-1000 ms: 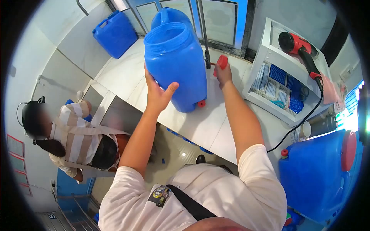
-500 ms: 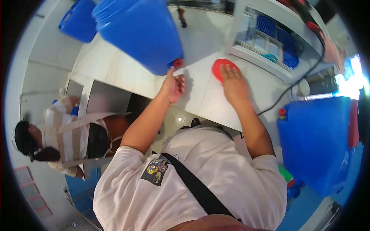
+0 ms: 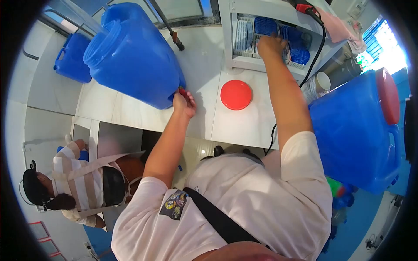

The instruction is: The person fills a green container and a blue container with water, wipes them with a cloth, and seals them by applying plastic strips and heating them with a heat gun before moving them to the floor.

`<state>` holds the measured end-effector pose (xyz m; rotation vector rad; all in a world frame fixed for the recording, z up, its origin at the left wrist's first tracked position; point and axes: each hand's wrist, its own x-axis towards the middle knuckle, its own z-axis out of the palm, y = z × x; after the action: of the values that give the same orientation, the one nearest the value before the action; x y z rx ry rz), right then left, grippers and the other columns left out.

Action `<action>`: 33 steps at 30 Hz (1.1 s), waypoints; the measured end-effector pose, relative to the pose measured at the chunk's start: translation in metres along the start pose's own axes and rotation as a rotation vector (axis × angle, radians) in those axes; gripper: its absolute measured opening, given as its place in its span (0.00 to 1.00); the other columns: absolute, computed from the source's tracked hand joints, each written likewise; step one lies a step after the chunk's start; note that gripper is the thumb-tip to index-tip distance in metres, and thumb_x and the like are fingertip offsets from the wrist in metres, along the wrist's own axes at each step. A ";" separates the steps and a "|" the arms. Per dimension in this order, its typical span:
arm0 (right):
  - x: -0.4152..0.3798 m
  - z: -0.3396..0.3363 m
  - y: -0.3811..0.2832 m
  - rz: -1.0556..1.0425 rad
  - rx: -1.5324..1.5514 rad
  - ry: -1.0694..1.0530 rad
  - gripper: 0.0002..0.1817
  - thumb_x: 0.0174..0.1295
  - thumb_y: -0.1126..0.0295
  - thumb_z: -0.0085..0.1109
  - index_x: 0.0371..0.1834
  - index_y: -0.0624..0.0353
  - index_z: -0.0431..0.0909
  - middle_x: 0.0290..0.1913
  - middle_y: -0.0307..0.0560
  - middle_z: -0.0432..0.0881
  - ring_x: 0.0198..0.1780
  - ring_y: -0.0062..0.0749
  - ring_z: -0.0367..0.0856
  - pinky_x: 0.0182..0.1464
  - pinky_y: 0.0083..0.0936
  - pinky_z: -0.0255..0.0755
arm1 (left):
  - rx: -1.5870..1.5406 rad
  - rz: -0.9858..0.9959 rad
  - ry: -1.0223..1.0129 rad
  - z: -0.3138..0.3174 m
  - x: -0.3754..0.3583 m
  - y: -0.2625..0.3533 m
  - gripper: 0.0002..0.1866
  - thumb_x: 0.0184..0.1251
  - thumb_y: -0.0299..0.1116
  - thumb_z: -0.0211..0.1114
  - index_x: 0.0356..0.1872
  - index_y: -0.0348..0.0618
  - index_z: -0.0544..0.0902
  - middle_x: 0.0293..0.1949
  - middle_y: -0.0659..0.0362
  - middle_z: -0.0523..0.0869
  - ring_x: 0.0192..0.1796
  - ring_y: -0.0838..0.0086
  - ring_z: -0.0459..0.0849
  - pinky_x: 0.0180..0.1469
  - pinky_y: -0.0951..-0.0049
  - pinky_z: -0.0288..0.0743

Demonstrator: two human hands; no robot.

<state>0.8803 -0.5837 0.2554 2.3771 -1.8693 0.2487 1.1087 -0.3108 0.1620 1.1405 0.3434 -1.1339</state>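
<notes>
Right now, the red lid [image 3: 236,95] lies flat on the white desk [image 3: 202,78], and everything else can be placed around it. To the left of the red lid, the large blue jug [image 3: 137,63] stands uncapped on the desk, its threaded mouth farther off and its lower corner closest to the red lid. Something clear and blurred is at that mouth. At the lower corner sits a red tap [image 3: 182,91], and the left hand [image 3: 184,104] has a narrow grip on it, with the thumb and fingers curled around it. The left hand is just left of the red lid, and the 2 do not touch.

Beyond the red lid and to its right stands a white shelf unit [image 3: 249,64]. The right hand [image 3: 272,45] reaches into it, fingers among the blue and white packets [image 3: 265,26]. Its grip is partly hidden, so I cannot tell how wide it is or whether it holds anything. On top of the unit rest a red and black tool [image 3: 303,7] and a pink cloth [image 3: 335,26]; the tool's black cord [image 3: 319,54] runs down past the right side of the red lid.

Well right of the red lid is a 2nd blue jug [image 3: 350,130] with a red cap [image 3: 387,95]. Far left of it are a smaller blue jug [image 3: 77,58] and, lower, 1 other person [image 3: 82,176] in a striped top.
</notes>
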 end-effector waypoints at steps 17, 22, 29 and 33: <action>-0.204 -0.053 -0.007 -0.303 1.578 -0.210 0.18 0.73 0.61 0.57 0.55 0.65 0.81 0.63 0.54 0.78 0.63 0.37 0.77 0.65 0.31 0.70 | 0.496 0.173 -0.705 0.096 -0.140 -0.032 0.17 0.77 0.44 0.59 0.53 0.41 0.76 0.46 0.62 0.85 0.44 0.79 0.81 0.49 0.73 0.77; -0.218 -0.058 0.007 -0.061 1.936 -0.216 0.20 0.72 0.63 0.60 0.57 0.69 0.76 0.56 0.52 0.81 0.56 0.29 0.79 0.57 0.27 0.75 | 0.638 0.540 -0.638 0.101 -0.149 -0.051 0.10 0.69 0.27 0.67 0.44 0.34 0.77 0.31 0.60 0.86 0.34 0.82 0.82 0.39 0.81 0.77; -0.207 -0.048 0.025 0.010 1.750 -0.170 0.14 0.68 0.66 0.66 0.43 0.67 0.77 0.41 0.44 0.84 0.40 0.20 0.79 0.45 0.19 0.73 | 0.531 0.514 -0.714 0.105 -0.154 -0.062 0.08 0.71 0.25 0.64 0.47 0.34 0.77 0.39 0.57 0.86 0.39 0.81 0.83 0.44 0.79 0.78; -0.205 -0.044 0.034 -0.481 1.552 -0.121 0.13 0.68 0.67 0.66 0.44 0.67 0.79 0.56 0.49 0.80 0.52 0.21 0.78 0.56 0.21 0.71 | 0.608 0.854 -0.853 0.100 -0.143 -0.040 0.09 0.73 0.25 0.60 0.50 0.38 0.76 0.49 0.52 0.85 0.48 0.76 0.83 0.56 0.73 0.78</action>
<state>0.7975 -0.3878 0.2582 3.5265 -0.9951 2.1279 0.9815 -0.3178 0.2878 1.0209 -1.1194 -0.8384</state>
